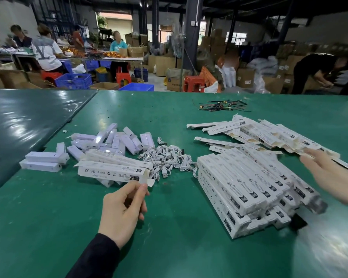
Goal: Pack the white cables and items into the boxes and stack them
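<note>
An open-ended box (112, 171) is pinched at its flap by the left hand (122, 212) beside the white cables (166, 158), while flat boxes (269, 135) are touched by the right hand's (329, 173) spread fingers; one should be slid free singly.

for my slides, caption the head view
Left hand holds an open box; right hand reaches toward flat boxes.

White cables, items and boxes on my green table

I see tangled white cables (166, 158) heaped centre, small white items (109, 140) scattered left, packed boxes (247, 187) stacked right, flat empty boxes (257, 131) piled behind, one open box (112, 171) lying lengthwise.
</note>
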Available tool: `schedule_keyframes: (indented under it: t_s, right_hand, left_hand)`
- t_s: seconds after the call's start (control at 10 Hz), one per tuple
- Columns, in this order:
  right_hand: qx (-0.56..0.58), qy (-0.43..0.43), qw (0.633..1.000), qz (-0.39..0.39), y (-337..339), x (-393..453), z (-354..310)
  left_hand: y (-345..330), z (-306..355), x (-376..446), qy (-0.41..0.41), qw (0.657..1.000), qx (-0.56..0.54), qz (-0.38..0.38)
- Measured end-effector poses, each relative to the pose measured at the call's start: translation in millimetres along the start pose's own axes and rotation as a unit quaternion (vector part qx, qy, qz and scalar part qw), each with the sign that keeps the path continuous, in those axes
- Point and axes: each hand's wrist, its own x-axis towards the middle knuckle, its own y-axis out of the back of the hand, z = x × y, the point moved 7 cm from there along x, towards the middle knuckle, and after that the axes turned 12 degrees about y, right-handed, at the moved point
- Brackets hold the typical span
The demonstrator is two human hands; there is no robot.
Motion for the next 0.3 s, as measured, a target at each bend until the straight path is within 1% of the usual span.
schedule_keyframes:
  t_s: [0.1, 0.2, 0.3]
  right_hand:
    - [0.065, 0.017, 0.997, 0.038, -21, -36, 2]
    - [0.121, 0.058, 0.987, 0.094, -35, -38, -15]
    - [0.109, 0.044, 0.99, 0.073, -34, -27, -19]
  left_hand:
    - [-6, -1, 0, 0.007, 1.0, -0.015, -0.009]
    - [-9, -3, -1, 0.007, 1.0, 0.0, -0.018]
    - [-2, -6, -4, 0.004, 1.0, 0.012, 0.001]
